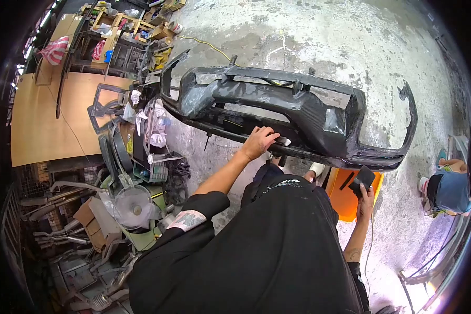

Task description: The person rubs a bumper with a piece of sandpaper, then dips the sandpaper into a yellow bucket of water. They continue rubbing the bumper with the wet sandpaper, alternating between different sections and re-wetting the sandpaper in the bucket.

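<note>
A large black car bumper (267, 99) with grey filler patches spans the view in front of me, above the floor. My left hand (261, 143) is at its lower near edge, fingers closed on a small light-coloured tool (283, 141) whose tip points right along the bumper. Off to the right, my right hand (366, 201) grips a flat dark block (362, 180) over an orange container (345, 204), apart from the bumper.
A wooden board (42, 120), a clear plastic-covered round item (135, 206), metal pipes (63, 233) and a cardboard box (97, 222) crowd the left. A blue container (451, 192) stands at the far right. A yellow cable (206, 44) lies behind the bumper.
</note>
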`<state>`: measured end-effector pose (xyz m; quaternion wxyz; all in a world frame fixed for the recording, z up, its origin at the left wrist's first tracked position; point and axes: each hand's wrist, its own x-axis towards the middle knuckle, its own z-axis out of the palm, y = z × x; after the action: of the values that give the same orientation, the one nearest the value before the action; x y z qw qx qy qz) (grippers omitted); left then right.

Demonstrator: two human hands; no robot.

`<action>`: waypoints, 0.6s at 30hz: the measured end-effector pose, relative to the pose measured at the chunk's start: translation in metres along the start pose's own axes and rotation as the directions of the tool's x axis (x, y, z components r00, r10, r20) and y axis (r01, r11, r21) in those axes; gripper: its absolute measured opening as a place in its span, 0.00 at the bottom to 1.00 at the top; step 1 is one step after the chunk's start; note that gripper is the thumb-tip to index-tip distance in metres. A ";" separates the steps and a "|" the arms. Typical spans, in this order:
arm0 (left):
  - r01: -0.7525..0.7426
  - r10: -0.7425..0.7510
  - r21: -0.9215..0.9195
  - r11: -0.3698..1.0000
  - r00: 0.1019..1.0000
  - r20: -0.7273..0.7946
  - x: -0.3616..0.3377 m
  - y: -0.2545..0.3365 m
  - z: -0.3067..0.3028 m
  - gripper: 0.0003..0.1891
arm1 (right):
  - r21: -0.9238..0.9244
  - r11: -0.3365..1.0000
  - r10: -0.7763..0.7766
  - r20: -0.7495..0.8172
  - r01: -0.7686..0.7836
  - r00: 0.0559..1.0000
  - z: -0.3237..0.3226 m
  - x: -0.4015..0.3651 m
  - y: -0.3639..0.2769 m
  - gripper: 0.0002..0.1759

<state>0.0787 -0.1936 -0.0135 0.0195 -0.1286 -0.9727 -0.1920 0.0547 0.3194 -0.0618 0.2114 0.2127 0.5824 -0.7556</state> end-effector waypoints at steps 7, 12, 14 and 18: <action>0.019 -0.019 0.040 0.999 1.000 0.010 -0.022 -0.038 -0.016 0.18 | 0.019 0.999 -0.039 -0.041 0.040 0.998 0.069 -0.008 -0.001 0.12; 0.005 -0.018 -0.161 0.987 0.996 -0.082 -0.034 -0.061 -0.027 0.18 | 0.044 0.997 -0.064 -0.023 0.065 0.998 0.157 -0.020 0.001 0.13; 0.083 -0.131 -0.291 0.953 0.980 -0.149 -0.040 -0.080 -0.044 0.17 | 0.036 0.996 -0.085 -0.064 0.087 0.994 0.181 -0.022 0.014 0.14; 0.166 -0.229 -0.284 0.944 0.952 -0.205 -0.073 -0.153 -0.074 0.13 | 0.059 0.991 -0.113 -0.074 0.117 0.991 0.229 -0.042 0.031 0.15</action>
<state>0.1085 -0.3758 -0.0078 0.0976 -0.0075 -0.9373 -0.3345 0.0898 0.0933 -0.0098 0.1400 0.2118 0.5764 -0.7767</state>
